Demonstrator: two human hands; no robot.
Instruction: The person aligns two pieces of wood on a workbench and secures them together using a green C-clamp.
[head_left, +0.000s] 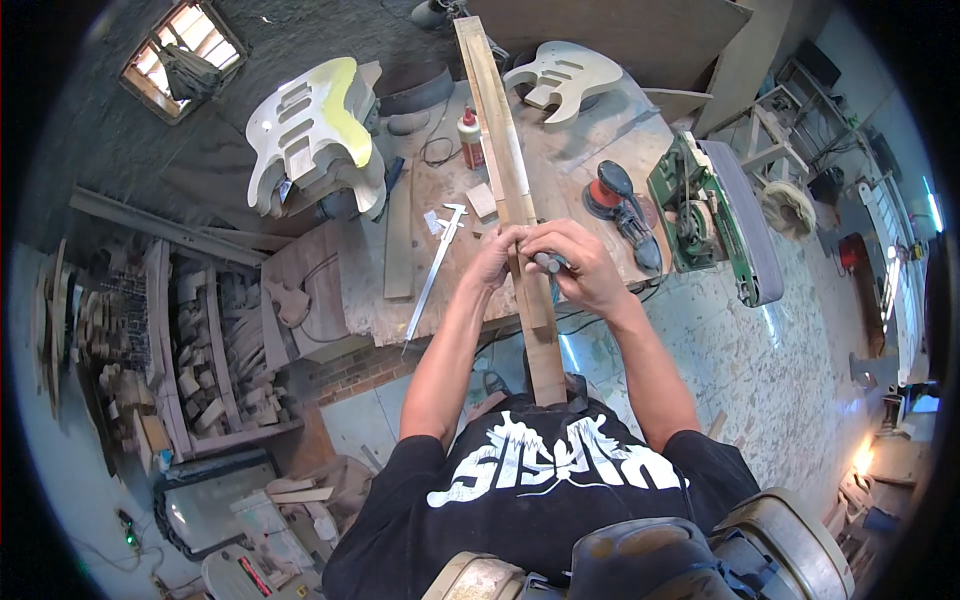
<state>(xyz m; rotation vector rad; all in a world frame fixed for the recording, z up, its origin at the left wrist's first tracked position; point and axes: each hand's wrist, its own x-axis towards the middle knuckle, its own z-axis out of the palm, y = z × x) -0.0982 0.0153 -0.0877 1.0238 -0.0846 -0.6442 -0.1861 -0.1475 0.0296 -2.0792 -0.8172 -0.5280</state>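
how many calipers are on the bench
1: the caliper lies on the bench, left of the wood and the left hand. Another could be hidden behind the guitar bodies.

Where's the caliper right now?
In the head view, the caliper lies left of centre on the bench, between a flat board and the left hand.
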